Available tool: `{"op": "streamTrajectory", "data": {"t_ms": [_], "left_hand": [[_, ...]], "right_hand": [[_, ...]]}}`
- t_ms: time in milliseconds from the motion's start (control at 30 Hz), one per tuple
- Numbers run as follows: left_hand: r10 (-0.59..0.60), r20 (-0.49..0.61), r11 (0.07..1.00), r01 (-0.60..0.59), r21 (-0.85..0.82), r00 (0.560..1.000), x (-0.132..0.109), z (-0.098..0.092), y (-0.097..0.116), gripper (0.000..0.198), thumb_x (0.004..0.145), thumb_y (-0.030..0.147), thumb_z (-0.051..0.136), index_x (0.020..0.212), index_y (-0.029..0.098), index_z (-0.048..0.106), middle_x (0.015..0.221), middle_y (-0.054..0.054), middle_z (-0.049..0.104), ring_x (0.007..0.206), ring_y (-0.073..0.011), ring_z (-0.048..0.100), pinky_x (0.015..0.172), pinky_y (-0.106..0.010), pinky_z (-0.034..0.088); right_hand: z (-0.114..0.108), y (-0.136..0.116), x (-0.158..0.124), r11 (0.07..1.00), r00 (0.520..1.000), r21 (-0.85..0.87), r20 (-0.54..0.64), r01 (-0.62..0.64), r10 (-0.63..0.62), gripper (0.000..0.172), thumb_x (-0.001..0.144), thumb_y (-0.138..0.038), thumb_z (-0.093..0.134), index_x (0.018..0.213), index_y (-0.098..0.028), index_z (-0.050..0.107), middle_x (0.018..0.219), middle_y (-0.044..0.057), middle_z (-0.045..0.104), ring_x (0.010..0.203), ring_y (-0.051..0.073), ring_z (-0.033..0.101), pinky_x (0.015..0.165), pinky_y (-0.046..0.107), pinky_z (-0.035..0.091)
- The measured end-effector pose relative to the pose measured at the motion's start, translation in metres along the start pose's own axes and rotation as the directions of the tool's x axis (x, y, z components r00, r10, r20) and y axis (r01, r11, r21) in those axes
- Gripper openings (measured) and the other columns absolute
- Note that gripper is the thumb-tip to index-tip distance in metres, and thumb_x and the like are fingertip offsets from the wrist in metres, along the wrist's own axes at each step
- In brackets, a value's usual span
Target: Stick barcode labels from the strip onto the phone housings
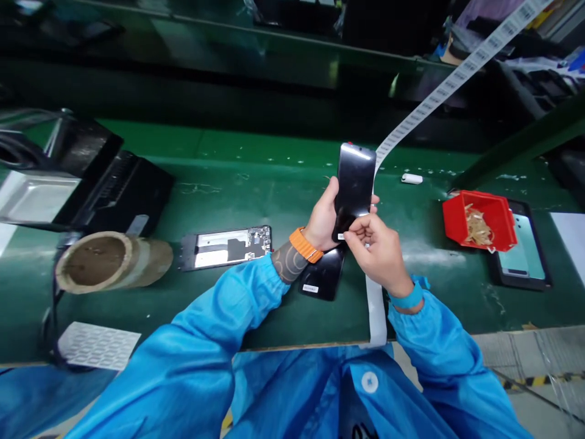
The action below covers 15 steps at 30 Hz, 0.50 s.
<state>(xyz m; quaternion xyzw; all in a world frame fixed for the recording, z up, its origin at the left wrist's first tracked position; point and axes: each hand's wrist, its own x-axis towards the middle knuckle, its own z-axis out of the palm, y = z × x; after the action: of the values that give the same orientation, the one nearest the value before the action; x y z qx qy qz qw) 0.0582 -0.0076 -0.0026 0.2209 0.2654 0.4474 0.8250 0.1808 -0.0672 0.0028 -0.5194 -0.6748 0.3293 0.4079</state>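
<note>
My left hand (323, 214) is closed around a black smartphone (355, 180), held upright with its glossy face towards me. At the phone's lower left corner is a small white label (340, 236). My right hand (375, 249) is closed in a pinch, thumb and fingertips at that label. Below my hands a second black phone (325, 274) lies on the bench, a white label on its lower end. To the left, an opened phone body (233, 247) shows its inner parts. A long strip of printed labels (425, 100) passes behind my right hand and down to the bench's front edge.
On the right, a red bin (500, 216) with thin tan pieces sits partly over a pale green phone (523, 247). A small white object (412, 178) lies behind. On the left are a cardboard tube (150, 262), a black device (137, 183) and a label sheet (98, 344).
</note>
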Motion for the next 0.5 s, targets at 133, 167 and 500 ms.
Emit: {"op": "streamTrajectory", "data": {"t_ms": [133,167,500], "left_hand": [[0.027,-0.019,1.0,-0.027,-0.012,0.999,-0.001,0.001,-0.002,0.07,0.097,0.071,0.029,0.098,0.016,0.072,0.101,-0.012,0.075,0.101,-0.0263,0.072,0.086,-0.037,0.059],[0.037,-0.022,0.999,-0.038,-0.016,0.999,-0.001,0.001,-0.003,0.07,0.097,0.071,0.029,0.098,0.016,0.072,0.101,-0.012,0.075,0.1,-0.026,0.072,0.085,-0.037,0.059],[0.063,-0.089,0.996,-0.069,-0.063,0.994,-0.012,0.008,0.004,0.063,0.097,0.068,0.035,0.095,0.015,0.069,0.089,-0.01,0.071,0.087,-0.0223,0.071,0.076,-0.034,0.058]], "right_hand": [[0.001,-0.001,-0.001,0.999,1.0,-0.03,-0.014,0.016,-0.016,0.009,0.088,-0.027,0.064,0.084,-0.024,0.056,0.066,-0.004,0.06,0.058,0.012,0.056,0.056,0.025,0.046],[0.001,-0.001,-0.002,0.999,1.0,-0.044,-0.015,0.027,-0.028,0.009,0.088,-0.027,0.063,0.084,-0.025,0.056,0.066,-0.004,0.06,0.058,0.012,0.056,0.057,0.026,0.046],[-0.003,0.01,0.003,0.965,0.999,-0.264,-0.034,0.004,-0.014,0.024,0.083,-0.037,0.072,0.086,-0.025,0.052,0.06,-0.007,0.048,0.057,0.013,0.049,0.061,0.028,0.042]]}}
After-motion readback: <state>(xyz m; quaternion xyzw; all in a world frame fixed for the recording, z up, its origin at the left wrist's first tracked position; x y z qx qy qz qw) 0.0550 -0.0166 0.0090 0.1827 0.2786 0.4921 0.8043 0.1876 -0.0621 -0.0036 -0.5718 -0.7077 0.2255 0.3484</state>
